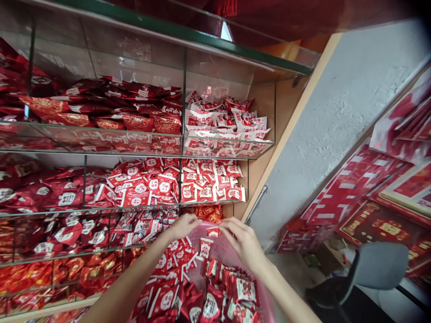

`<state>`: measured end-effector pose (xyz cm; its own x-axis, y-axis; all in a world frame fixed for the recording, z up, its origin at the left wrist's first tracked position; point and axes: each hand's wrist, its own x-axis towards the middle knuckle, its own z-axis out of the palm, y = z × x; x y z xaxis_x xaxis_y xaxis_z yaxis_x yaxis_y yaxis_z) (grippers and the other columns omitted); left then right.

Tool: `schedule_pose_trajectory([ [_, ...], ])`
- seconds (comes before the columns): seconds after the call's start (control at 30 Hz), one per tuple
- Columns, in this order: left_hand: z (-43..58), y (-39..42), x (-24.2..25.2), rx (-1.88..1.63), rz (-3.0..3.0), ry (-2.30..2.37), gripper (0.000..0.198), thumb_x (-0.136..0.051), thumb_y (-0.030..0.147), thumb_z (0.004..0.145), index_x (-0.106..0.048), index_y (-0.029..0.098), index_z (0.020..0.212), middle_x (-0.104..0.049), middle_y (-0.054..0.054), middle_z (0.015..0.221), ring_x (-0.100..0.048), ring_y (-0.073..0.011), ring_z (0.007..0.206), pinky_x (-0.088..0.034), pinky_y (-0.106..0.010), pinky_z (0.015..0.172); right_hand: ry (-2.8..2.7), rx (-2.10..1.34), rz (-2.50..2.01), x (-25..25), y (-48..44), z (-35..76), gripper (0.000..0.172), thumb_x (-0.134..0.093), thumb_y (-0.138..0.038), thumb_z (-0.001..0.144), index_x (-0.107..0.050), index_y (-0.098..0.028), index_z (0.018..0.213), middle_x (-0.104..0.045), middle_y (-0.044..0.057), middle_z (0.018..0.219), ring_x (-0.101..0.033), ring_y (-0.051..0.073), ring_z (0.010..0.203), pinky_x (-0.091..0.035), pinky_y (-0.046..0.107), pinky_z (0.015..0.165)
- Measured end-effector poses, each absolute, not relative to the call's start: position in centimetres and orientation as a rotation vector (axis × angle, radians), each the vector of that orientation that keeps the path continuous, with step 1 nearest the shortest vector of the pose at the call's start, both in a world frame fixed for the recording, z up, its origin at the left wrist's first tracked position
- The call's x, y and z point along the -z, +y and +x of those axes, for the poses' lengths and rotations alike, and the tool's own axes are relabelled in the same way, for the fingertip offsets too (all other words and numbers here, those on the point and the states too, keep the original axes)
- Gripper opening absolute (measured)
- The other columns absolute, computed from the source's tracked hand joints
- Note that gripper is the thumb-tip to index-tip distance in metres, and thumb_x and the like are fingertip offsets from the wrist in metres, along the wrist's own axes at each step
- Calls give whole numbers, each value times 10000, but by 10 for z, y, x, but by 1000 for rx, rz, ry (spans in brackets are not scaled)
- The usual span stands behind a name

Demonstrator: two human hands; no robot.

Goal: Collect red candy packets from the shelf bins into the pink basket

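A pink plastic basket (225,249) sits low in the middle, filled with red and white candy packets (188,287). My left hand (184,225) rests at the basket's far rim, its fingers pinched together near a small red packet (213,232). Opposite it, my right hand (243,242) curls its fingers at the same rim, beside that packet. What either hand actually grips is hidden by the fingers. Behind the basket rises a glass shelf unit (182,148) with compartments full of red sweets.
Glass dividers split the shelves into bins of red packets (158,184) and white-red packets (222,125). A grey wall (336,116) stands to the right, with red printed goods (387,193) stacked beyond it. A grey chair (377,269) stands at the lower right.
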<state>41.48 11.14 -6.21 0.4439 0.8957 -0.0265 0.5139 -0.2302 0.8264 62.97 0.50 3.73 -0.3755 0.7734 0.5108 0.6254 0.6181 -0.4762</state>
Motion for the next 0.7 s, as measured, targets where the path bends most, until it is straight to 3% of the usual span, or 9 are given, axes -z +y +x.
schedule_pose_trajectory([
  [0.13, 415, 111, 61, -597, 1899, 1188, 465, -403, 594, 780, -546, 157, 713, -428, 46, 601, -354, -101, 546, -308, -221, 545, -2221, -373, -1395, -3, 9, 633, 226, -384, -223, 907, -596, -216, 830, -629, 22, 828, -604, 142, 727, -413, 224, 656],
  [0.3, 416, 110, 58, -610, 1913, 1200, 444, -412, 576, 780, -523, 160, 670, -416, 47, 597, -359, -104, 557, -306, -218, 545, -2247, -373, -1624, 20, 13, 636, 211, -394, -223, 886, -601, -228, 846, -650, 22, 851, -619, 150, 753, -363, 211, 632],
  [0.7, 417, 111, 59, -582, 1935, 1234, 449, -394, 584, 782, -507, 167, 661, -426, 44, 592, -353, -104, 553, -293, -214, 536, -2315, -337, -1672, 47, 16, 629, 252, -381, -139, 851, -602, -200, 747, -659, 14, 755, -610, 143, 730, -336, 217, 613],
])
